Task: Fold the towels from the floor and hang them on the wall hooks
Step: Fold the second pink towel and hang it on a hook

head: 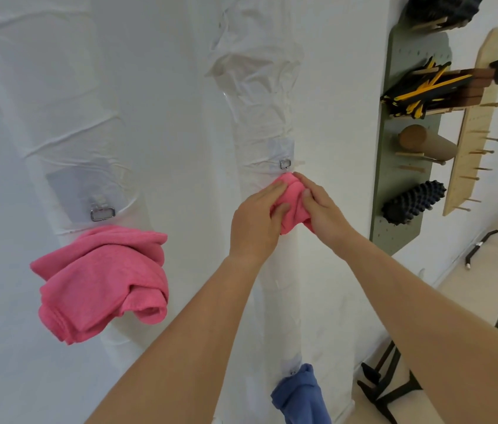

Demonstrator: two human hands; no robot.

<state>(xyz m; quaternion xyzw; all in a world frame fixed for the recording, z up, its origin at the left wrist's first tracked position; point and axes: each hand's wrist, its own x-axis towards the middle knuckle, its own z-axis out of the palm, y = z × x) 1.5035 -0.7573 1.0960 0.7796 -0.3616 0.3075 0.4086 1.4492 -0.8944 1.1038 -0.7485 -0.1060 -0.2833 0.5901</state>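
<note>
A small folded pink towel [294, 194] is held against the white wall just below a metal wall hook [285, 164]. My left hand [257, 220] grips its left side and my right hand [318, 203] grips its right side; most of it is hidden behind my fingers. To the left, another pink towel [100, 283] hangs bunched under a second metal hook [102, 213]. A blue towel [301, 396] hangs lower on the wall at the bottom of the view.
White plastic sheeting [257, 87] is taped to the wall behind the hooks. A green pegboard [407, 179] at the right holds foam rollers, bands and a cork roller. Beside it a wooden peg rack [471, 133] leans. A dark stand [388, 387] stands on the floor.
</note>
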